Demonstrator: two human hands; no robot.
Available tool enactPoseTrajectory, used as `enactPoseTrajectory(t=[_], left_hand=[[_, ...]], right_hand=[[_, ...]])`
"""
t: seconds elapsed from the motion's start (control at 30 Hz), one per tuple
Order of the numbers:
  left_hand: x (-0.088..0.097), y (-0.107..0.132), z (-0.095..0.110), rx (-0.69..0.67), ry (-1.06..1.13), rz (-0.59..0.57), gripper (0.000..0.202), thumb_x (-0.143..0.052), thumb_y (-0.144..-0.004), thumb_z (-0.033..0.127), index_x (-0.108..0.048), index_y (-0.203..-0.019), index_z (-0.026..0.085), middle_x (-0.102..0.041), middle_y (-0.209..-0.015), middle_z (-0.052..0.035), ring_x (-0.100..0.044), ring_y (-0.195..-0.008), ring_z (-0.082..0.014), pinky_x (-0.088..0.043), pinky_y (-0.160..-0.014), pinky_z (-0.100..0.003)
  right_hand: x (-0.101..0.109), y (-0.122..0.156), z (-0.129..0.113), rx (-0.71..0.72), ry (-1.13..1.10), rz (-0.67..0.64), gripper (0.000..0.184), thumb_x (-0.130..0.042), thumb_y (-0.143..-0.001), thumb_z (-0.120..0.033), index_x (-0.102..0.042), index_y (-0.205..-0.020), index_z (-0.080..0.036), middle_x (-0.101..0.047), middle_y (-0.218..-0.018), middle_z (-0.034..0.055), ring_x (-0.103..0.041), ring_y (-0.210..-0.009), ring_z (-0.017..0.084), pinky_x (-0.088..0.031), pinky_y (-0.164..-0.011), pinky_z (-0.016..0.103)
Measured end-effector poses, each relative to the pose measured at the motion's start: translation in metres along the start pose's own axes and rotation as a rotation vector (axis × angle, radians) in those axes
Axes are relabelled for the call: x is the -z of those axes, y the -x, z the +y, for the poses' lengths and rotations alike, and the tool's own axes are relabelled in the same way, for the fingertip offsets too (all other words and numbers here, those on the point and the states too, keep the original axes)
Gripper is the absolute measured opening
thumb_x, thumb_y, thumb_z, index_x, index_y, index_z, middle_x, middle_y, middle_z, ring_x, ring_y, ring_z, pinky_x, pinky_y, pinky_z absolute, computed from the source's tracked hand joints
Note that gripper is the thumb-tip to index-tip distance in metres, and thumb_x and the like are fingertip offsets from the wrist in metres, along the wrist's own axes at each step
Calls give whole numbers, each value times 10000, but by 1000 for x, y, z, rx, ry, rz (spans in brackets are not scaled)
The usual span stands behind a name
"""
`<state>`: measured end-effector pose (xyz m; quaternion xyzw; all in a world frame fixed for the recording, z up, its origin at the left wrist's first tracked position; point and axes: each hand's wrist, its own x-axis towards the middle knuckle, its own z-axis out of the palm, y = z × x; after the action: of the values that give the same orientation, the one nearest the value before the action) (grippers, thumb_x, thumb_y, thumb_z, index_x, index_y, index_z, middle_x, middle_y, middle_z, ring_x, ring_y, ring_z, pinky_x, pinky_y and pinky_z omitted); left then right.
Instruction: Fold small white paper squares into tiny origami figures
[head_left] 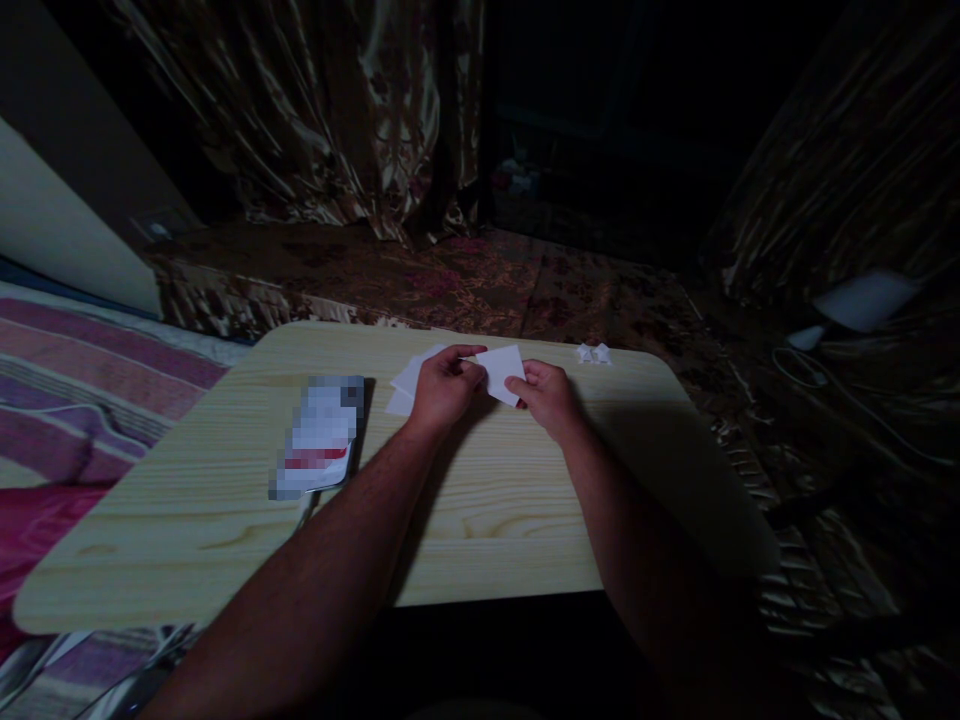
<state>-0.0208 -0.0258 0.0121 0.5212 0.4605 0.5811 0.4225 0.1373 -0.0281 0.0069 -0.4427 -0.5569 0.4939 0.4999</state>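
Note:
Both hands hold a small white square of paper (502,374) just above the table, near its far edge. My left hand (446,385) pinches the paper's left side, thumb and fingers closed on it. My right hand (546,393) grips the lower right edge, with the thumb on top and the fingers behind. Several more white paper sheets (401,393) lie on the table, partly hidden behind my left hand. Two small folded white paper pieces (594,353) sit side by side at the far edge, right of my hands.
A pixelated phone-like object (319,435) with a cable lies on the left of the light wooden table (487,520). A striped bed cover (82,370) is at left. Patterned curtains (337,100) hang behind. A lamp-like white object (866,300) with a cord stands at right.

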Motion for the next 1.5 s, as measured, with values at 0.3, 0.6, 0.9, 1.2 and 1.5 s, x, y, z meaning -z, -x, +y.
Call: enactPoseTrajectory(t=[0.3,0.6,0.9,1.2,1.5], left_hand=[[-1,1,1,-13,-14,-5,383,-638,-639,226,-687,-1006,125,-582,-575,4,-468,-475,-89,-382,-491,-210],[-2,1,0,4,15,-6,381,-660,-622,236,-681,-987,130,-582,-564,12,-480,-485,-97,-384,-506,-212],[-5,3,-2,31,29,-42,266,-683,-609,244,-686,-854,142,-572,-603,17,-471,-506,-88,-372,-512,-209],[0,-1,-1,21,33,47,330,-659,-637,249,-708,-941,131,-631,-633,-22,-516,-522,-102,-394,-514,-216],[-1,1,5,37,139,-22,209,-655,-650,243,-664,-829,135,-603,-539,-12,-512,-452,-109,-378,-457,-218]], right_hand=[[0,0,1,5,-14,-1,252,-656,-667,-312,-612,-845,-139,-681,-713,31,-556,-521,109,-397,-439,200],[0,-1,2,16,-30,2,257,-659,-672,-310,-604,-857,-141,-679,-708,24,-567,-527,112,-405,-441,198],[2,-2,4,43,-7,8,253,-646,-685,-330,-593,-861,-156,-676,-705,15,-557,-520,105,-423,-449,202],[-2,1,-2,22,-44,-3,236,-657,-679,-277,-624,-866,-136,-671,-698,19,-576,-532,120,-412,-439,201],[-1,5,-5,99,-33,-92,364,-595,-769,-360,-648,-1075,-170,-686,-776,29,-582,-532,115,-455,-456,222]])
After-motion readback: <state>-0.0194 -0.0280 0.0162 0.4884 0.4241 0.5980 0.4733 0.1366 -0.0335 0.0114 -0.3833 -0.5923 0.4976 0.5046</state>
